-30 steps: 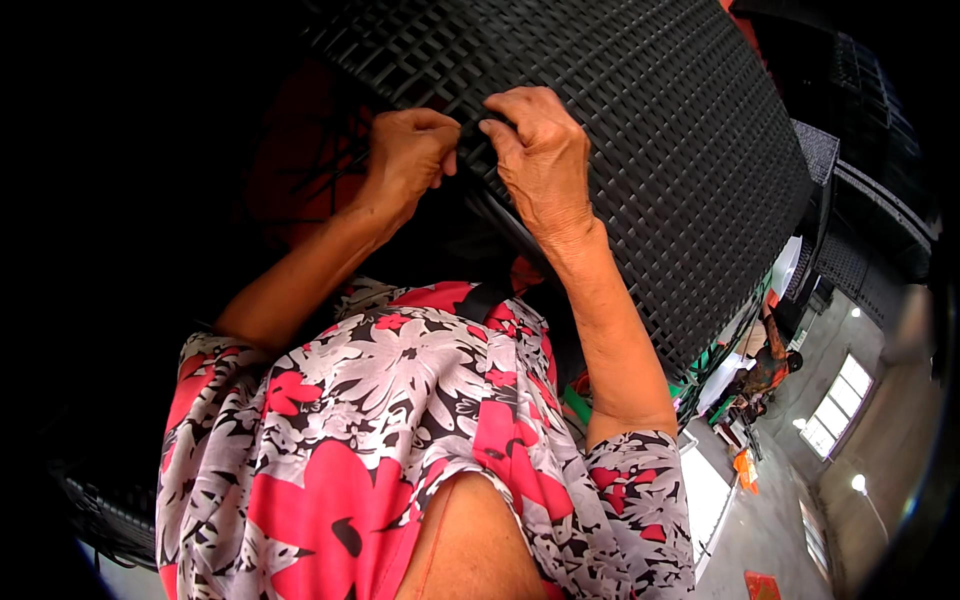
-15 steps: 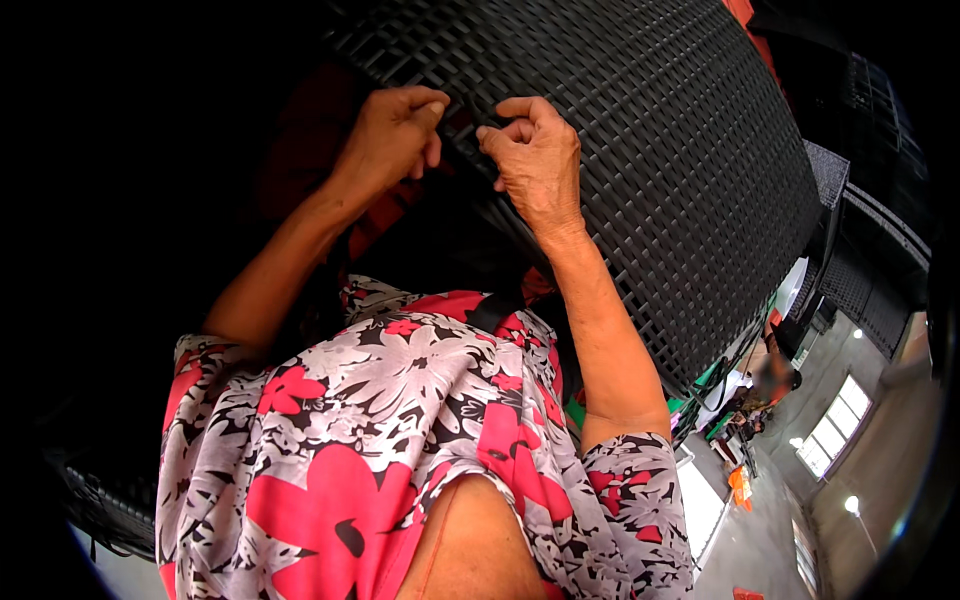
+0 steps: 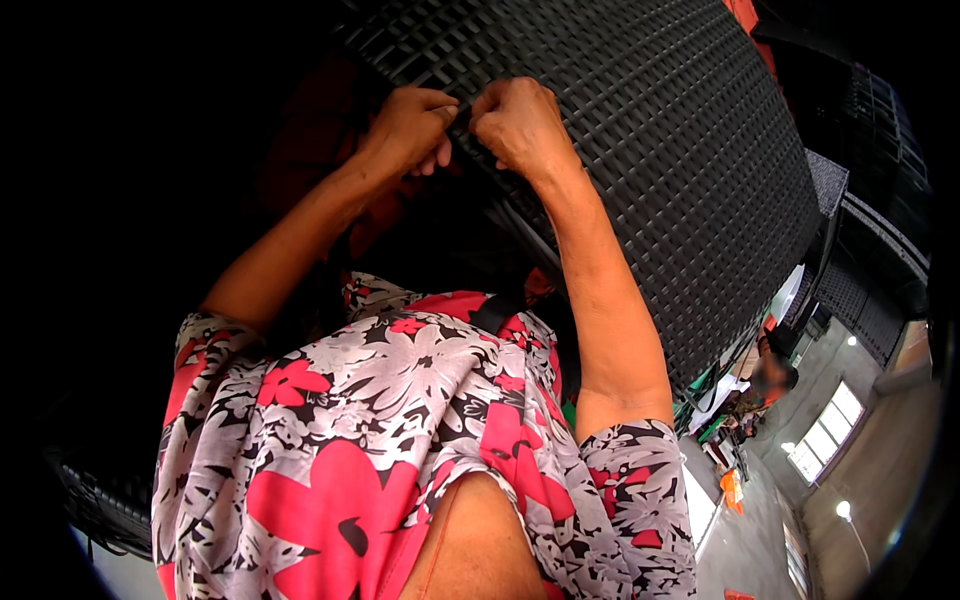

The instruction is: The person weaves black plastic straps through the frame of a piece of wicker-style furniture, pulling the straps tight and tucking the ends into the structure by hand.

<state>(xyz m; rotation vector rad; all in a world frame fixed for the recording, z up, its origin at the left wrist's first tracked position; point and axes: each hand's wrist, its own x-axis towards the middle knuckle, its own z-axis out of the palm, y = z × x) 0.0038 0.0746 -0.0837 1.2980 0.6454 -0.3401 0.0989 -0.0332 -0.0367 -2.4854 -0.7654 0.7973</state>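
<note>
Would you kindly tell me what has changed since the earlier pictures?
The right hand has moved up and left, closer to the left hand, its fingers more curled; whether it has taken hold of anything is hidden. Both hands remain at the edge of the black woven panel.

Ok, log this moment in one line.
left hand: curled at edge of black woven panel | right hand: curled close beside the left | held: cannot tell | rest: floral garment, bright window

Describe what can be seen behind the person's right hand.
Behind the right hand is the black woven panel. The patch directly covered, and anything inside the hand's curled grip, cannot be seen.
</note>
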